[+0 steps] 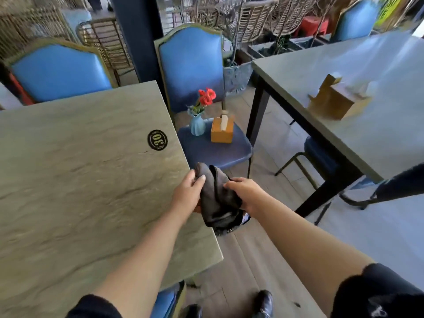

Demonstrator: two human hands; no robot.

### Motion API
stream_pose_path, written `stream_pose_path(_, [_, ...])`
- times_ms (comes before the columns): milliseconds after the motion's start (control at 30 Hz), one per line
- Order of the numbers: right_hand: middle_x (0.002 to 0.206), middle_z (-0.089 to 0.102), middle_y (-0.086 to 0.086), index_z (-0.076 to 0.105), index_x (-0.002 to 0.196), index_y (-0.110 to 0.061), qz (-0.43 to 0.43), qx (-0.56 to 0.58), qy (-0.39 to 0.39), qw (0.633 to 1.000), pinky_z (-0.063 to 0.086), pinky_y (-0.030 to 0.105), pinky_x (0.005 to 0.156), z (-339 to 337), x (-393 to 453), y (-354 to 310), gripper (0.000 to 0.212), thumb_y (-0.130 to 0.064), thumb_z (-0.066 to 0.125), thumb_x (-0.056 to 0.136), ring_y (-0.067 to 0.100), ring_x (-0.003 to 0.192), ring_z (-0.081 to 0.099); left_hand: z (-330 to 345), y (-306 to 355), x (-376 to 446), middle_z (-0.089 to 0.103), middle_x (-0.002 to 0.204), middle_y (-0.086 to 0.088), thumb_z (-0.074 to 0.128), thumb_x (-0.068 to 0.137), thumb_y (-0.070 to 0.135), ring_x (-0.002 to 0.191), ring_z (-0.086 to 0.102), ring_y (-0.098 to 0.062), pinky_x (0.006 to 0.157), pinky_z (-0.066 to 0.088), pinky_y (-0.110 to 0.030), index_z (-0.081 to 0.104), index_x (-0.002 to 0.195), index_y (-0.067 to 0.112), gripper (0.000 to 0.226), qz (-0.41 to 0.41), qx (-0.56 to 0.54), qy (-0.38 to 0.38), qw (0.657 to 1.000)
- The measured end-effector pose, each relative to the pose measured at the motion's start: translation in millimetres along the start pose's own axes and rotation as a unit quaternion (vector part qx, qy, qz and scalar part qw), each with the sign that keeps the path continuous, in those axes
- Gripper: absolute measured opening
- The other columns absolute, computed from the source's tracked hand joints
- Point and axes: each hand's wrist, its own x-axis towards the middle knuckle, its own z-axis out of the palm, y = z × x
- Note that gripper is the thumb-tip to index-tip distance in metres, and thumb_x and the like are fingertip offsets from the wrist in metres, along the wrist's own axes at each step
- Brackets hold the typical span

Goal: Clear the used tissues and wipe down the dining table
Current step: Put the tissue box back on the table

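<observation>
left hand (187, 191): closed on the upper left fold of the dark cloth (218, 198), thumb on top, fingers wrapped under.
right hand (246, 191): gripping the cloth's right edge, fingers curled around it, thumb on the near side.
cloth: bunched between both hands, held in the air over the right edge of the dining table (80, 180); lower end hangs past the edge. Touching the table or not: can't tell.
dining table: grey stone-look top, at 9 o'clock from the hands. Round black "30" badge (157, 140) at 11 o'clock, near the right edge.
blue chair (195, 72): 12 o'clock, just beyond the hands, pulled beside the table corner.
chair seat: blue vase (197, 123) with red flowers (207, 96), wooden tissue box (222, 131) just to its right, both standing upright.
second table (367, 138): 2 o'clock, well apart; another wooden box (332, 102) on it, blurred.
shoes (263, 304): 6 o'clock, on the plank floor.
</observation>
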Motion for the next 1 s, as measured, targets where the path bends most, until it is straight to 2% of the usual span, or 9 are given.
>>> stream_pose_path(100, [0.095, 0.074, 0.011, 0.069, 0.107, -0.008, 0.039, 0.046, -0.012, 0.998, 0.057, 0.039, 0.082, -35.7, 23.9, -12.9, 0.029, -0.031, 0.062, 0.091, 0.027, 0.09, 0.07, 36.4, 12.8, 15.2, 0.068, 0.108, 0.0, 0.053, 0.08, 0.052, 0.106, 0.064, -0.025, 0.093, 0.05, -0.053, 0.06, 0.093, 0.055, 0.015, 0.009, -0.016, 0.022, 1.0])
stream_pose_path(233, [0.102, 0.074, 0.002, 0.068, 0.109, -0.017, 0.044, -0.024, -0.069, 0.996, 0.056, 0.043, 0.089, -64.1, 57.4, -30.2, 0.066, -0.067, 0.073, 0.066, 0.023, 0.095, 0.07, 69.9, 24.0, 35.7, 0.066, 0.11, 0.008, 0.052, 0.085, 0.051, 0.106, 0.061, -0.018, 0.1, 0.047, -0.048, 0.059, 0.09, 0.05, 0.009, 0.006, -0.018, 0.036, 0.999])
stream_pose_path(300, [0.1, 0.074, 0.003, 0.067, 0.106, -0.016, 0.03, -0.056, -0.095, 0.993, 0.057, 0.039, 0.086, -70.7, 74.7, -39.3, 0.056, -0.058, 0.076, 0.07, 0.022, 0.093, 0.071, 79.5, 26.8, 49.0, 0.065, 0.106, 0.009, 0.05, 0.089, 0.048, 0.103, 0.062, -0.016, 0.096, 0.049, -0.05, 0.057, 0.085, 0.051, 0.009, -0.008, -0.016, 0.036, 0.999])
stream_pose_path(400, [0.088, 0.075, 0.007, 0.069, 0.097, -0.009, 0.029, -0.057, -0.114, 0.991, 0.059, 0.035, 0.073, -75.0, 108.1, -51.9, 0.025, -0.027, 0.077, 0.081, 0.024, 0.082, 0.072, 87.7, 31.3, 76.5, 0.064, 0.119, 0.002, 0.046, 0.095, 0.042, 0.112, 0.059, -0.021, 0.098, 0.048, -0.049, 0.057, 0.116, 0.034, 0.024, -0.02, -0.008, 0.058, 0.998])
stream_pose_path(500, [0.093, 0.073, 0.015, 0.069, 0.101, -0.004, 0.039, -0.056, -0.078, 0.995, 0.057, 0.043, 0.083, -74.1, 153.6, -62.8, 0.015, -0.01, 0.067, 0.087, 0.031, 0.085, 0.069, 89.2, 32.9, 115.9, 0.055, 0.128, -0.003, 0.042, 0.1, 0.036, 0.122, 0.052, -0.026, 0.1, 0.045, -0.048, 0.045, 0.136, 0.019, 0.04, -0.062, 0.01, 0.101, 0.993])
stream_pose_path(600, [0.085, 0.071, 0.012, 0.069, 0.096, -0.005, 0.046, -0.059, -0.052, 0.996, 0.057, 0.035, 0.069, -72.6, 203.6, -76.5, 0.011, -0.006, 0.06, 0.091, 0.027, 0.075, 0.066, 87.3, 27.6, 162.1, 0.059, 0.109, 0.005, 0.043, 0.096, 0.041, 0.109, 0.058, -0.03, 0.09, 0.052, -0.052, 0.051, 0.121, 0.026, 0.03, -0.101, -0.01, 0.122, 0.987])
stream_pose_path(733, [0.08, 0.07, 0.006, 0.068, 0.095, -0.012, 0.041, -0.115, -0.055, 0.991, 0.057, 0.034, 0.068, -67.8, 267.9, -92.5, 0.012, -0.009, 0.057, 0.094, 0.024, 0.072, 0.066, 84.2, 5.7, 230.9, 0.066, 0.104, 0.004, 0.063, 0.077, 0.041, 0.096, 0.064, -0.021, 0.087, 0.054, -0.052, 0.051, 0.098, 0.035, 0.024, -0.146, -0.032, 0.111, 0.983])
stream_pose_path(867, [0.087, 0.069, 0.006, 0.065, 0.109, -0.014, 0.042, -0.141, -0.081, 0.986, 0.054, 0.031, 0.063, -56.5, 328.5, -98.2, 0.027, 0.004, 0.054, 0.09, 0.024, 0.077, 0.065, 83.0, -9.4, 284.3, 0.056, 0.133, 0.007, 0.076, 0.073, 0.017, 0.115, 0.058, -0.015, 0.101, 0.047, -0.045, 0.041, 0.134, 0.038, 0.073, -0.174, -0.059, 0.033, 0.982])
stream_pose_path(1000, [0.089, 0.068, 0.003, 0.063, 0.101, -0.022, 0.067, -0.131, -0.103, 0.984, 0.051, 0.027, 0.056, -39.7, 380.9, -95.2, 0.036, 0.009, 0.046, 0.092, 0.021, 0.076, 0.064, 84.9, -35.0, 328.6, 0.053, 0.137, 0.006, 0.065, 0.086, 0.005, 0.121, 0.052, -0.014, 0.104, 0.044, -0.037, 0.037, 0.144, 0.029, 0.068, -0.181, -0.058, 0.081, 0.978])
